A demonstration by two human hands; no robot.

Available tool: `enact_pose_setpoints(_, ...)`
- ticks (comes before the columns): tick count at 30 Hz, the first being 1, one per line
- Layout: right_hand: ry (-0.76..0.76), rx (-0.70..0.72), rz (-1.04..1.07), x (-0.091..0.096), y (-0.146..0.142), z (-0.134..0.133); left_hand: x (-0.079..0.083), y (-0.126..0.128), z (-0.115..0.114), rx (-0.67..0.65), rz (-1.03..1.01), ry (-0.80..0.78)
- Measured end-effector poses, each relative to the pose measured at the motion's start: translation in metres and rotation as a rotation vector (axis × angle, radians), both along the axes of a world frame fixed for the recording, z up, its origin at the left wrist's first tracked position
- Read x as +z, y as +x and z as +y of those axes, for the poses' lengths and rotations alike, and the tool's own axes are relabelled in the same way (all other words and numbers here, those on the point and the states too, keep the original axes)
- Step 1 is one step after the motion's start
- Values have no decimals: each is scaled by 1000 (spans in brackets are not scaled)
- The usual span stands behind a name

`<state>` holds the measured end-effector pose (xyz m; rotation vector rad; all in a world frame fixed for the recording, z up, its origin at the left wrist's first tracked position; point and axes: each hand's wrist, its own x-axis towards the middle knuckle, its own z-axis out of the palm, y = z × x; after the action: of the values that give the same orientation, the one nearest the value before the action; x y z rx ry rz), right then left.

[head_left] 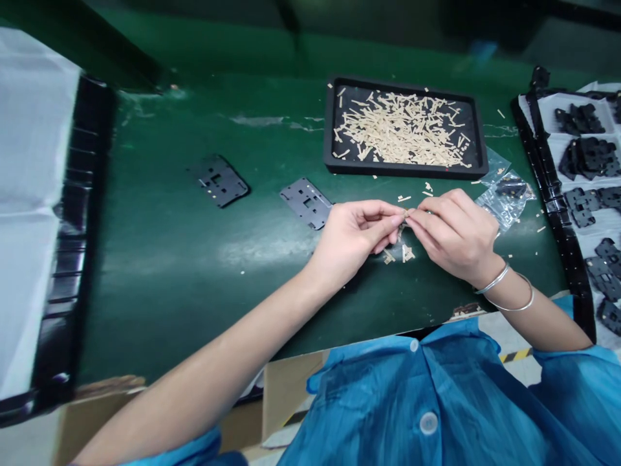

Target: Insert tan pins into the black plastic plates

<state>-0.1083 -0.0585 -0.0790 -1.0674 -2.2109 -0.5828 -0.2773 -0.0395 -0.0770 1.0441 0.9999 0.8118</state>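
Note:
My left hand [356, 230] and my right hand [453, 230] meet at the fingertips over the green table. Both pinch a small tan piece [405, 214], mostly covered by the fingers, so its exact shape cannot be made out. Just below the fingertips, a few cream strips [407, 253] lie in a little cluster. A flat black plastic plate [306, 202] with cut-outs rests beside my left hand, its right corner close to the knuckles. Further left is a second black plate [220, 181]. Behind the hands stands a black tray [405, 169] heaped with short cream strips [400, 129].
A clear plastic bag [507, 197] lies right of my right hand. Stray strips dot the table [194, 278] around the tray. At the right edge, a black-rimmed white tray [557, 120] holds several black parts [589, 155]. Another black-rimmed white tray [72, 239] borders the left side.

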Motion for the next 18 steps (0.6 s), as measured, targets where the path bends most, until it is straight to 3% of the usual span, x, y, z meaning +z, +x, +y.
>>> enact_pose_setpoints(11,-78,17,5,-3,-5,-3,-2,0,-5,-3,346,412)
enact_pose_setpoints(18,-159,21,42,-3,-4,-4,-2,-1,-4,-38,366,406)
